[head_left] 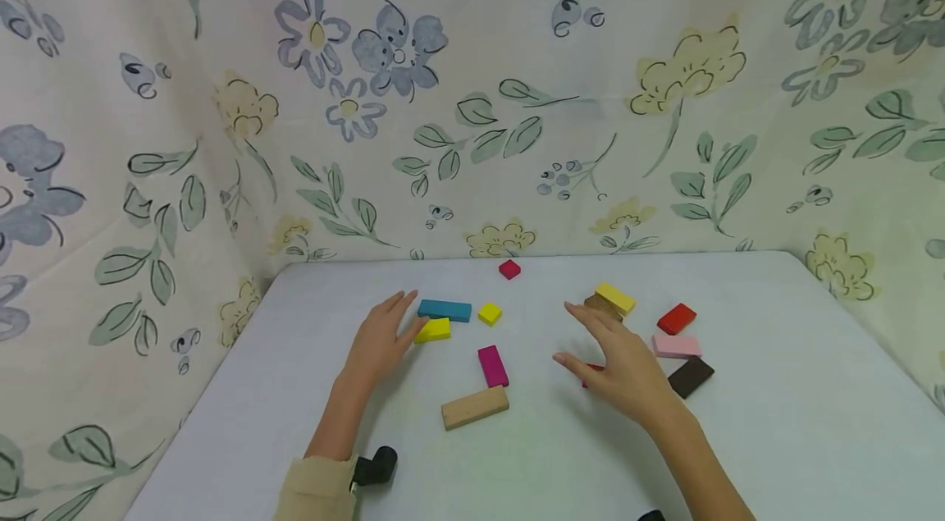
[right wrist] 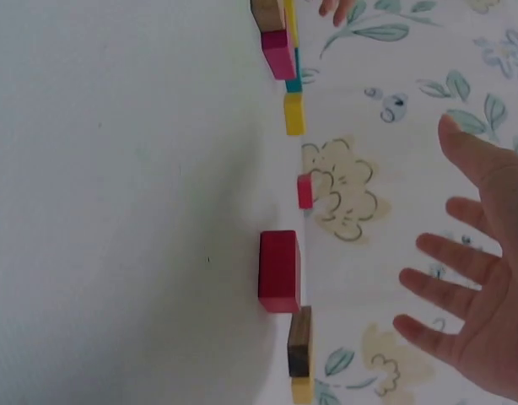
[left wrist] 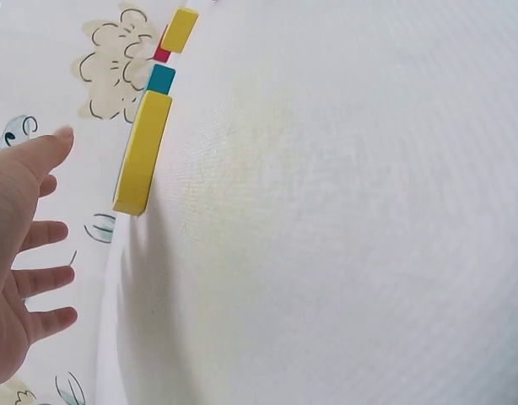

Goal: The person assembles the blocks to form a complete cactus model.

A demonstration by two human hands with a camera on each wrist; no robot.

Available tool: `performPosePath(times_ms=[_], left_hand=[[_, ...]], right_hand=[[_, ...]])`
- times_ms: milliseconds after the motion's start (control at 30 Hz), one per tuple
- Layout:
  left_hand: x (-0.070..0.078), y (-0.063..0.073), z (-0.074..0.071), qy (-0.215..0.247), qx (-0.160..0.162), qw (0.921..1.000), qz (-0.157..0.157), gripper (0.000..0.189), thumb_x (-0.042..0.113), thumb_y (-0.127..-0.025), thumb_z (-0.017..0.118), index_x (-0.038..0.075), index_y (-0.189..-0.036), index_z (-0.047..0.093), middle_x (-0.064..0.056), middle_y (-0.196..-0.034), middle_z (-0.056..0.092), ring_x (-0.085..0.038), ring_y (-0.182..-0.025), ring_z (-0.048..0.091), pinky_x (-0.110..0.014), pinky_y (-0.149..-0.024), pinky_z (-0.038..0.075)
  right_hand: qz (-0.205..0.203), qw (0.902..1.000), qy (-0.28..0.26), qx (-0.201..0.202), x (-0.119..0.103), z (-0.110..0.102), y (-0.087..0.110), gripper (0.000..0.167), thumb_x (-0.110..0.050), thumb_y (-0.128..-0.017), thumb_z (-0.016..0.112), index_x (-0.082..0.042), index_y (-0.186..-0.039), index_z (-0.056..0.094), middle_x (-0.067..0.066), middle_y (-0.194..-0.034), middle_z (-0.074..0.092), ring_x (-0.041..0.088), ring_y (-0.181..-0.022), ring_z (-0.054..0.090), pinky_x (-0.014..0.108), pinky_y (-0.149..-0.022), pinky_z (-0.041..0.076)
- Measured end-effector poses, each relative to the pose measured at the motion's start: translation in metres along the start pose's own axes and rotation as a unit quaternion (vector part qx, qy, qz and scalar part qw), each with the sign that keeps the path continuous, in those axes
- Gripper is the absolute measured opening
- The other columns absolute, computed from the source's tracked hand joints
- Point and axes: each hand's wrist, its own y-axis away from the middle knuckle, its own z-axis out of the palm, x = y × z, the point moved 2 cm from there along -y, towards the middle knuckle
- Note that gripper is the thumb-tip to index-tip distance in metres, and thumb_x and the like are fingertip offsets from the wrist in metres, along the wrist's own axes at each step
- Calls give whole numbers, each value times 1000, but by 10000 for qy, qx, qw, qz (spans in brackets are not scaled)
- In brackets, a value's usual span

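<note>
My left hand (head_left: 379, 343) hovers with spread fingers beside a yellow block (head_left: 434, 330) and a blue block (head_left: 445, 310), holding nothing. In the left wrist view that yellow block (left wrist: 142, 156) stands before the blue one, apart from the fingers. Over the table's right half, my right hand (head_left: 626, 365) is also spread and holds nothing. It partly covers a red block (head_left: 589, 376), which the right wrist view shows whole as a red block (right wrist: 278, 272) away from the fingers. Just beyond this hand lie a brown block (head_left: 601, 306) and a yellow block (head_left: 616, 299), overlapping.
Between the hands are a magenta block (head_left: 493, 366), a wooden block (head_left: 476, 408) and a small yellow block (head_left: 490, 313). A small red block (head_left: 509, 269) lies at the back. Rightward are red (head_left: 677, 319), pink (head_left: 676, 346) and dark brown (head_left: 691, 377) blocks. Floral cloth hangs behind.
</note>
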Motion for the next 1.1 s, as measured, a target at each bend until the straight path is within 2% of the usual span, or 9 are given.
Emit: performPosePath(times_ms=[300, 467, 600, 767, 867, 1033, 1100], left_hand=[[-1, -18, 2, 424, -89, 9990, -101, 54, 29, -109, 61, 6, -156, 51, -21, -160, 49, -42, -148, 44, -58, -123, 35], [0, -28, 3, 739, -100, 9971, 119, 46, 18, -107, 64, 0, -148, 57, -22, -154, 55, -41, -146, 47, -57, -123, 37], [-1, -34, 6, 1169, -183, 9928, 190, 43, 11, -105, 66, -2, -145, 60, -22, -152, 57, -42, -145, 48, -57, -122, 38], [-2, -39, 11, 1732, -427, 9840, 7, 43, 10, -104, 66, -1, -145, 60, -22, -152, 57, -45, -143, 50, -58, -119, 41], [-2, -41, 13, 1868, -506, 9811, -54, 40, 9, -104, 66, -1, -142, 64, -23, -149, 60, -45, -138, 55, -57, -117, 45], [-2, -44, 15, 1882, -518, 9807, -103, 28, 5, -102, 68, -3, -129, 72, -22, -137, 67, -40, -128, 60, -53, -112, 50], [-3, -45, 17, 1805, -492, 9823, -130, 26, 5, -101, 69, -3, -126, 73, -22, -132, 69, -37, -118, 63, -50, -106, 53]], right_hand=[[-42, 9983, -266, -512, -22, 25, -4, 65, -35, -94, 82, -17, -152, 59, 6, -147, 65, 33, -139, 58, 58, -109, 52], [-256, 9911, -869, -973, -32, 40, -7, 52, -27, -95, 81, -12, -143, 66, 5, -140, 69, 31, -133, 62, 57, -107, 53], [-486, 9803, -1330, -1377, -36, 50, -10, 44, -22, -95, 81, -8, -135, 70, 6, -132, 72, 31, -122, 66, 53, -101, 58], [-571, 9697, -1539, -1812, -36, 62, -15, 34, -17, -94, 81, -8, -126, 74, 4, -120, 75, 24, -108, 67, 31, -90, 61], [-550, 9653, -1573, -2009, -36, 68, -17, 31, -16, -93, 82, -8, -122, 75, 0, -111, 74, 20, -101, 64, 22, -83, 57], [-481, 9611, -1528, -2249, -36, 75, -19, 32, -17, -92, 84, -7, -121, 76, -5, -101, 67, 14, -94, 58, 20, -78, 52], [-486, 9603, -1494, -2307, -36, 76, -19, 32, -17, -91, 84, -7, -121, 76, -5, -98, 65, 14, -92, 56, 20, -76, 50]])
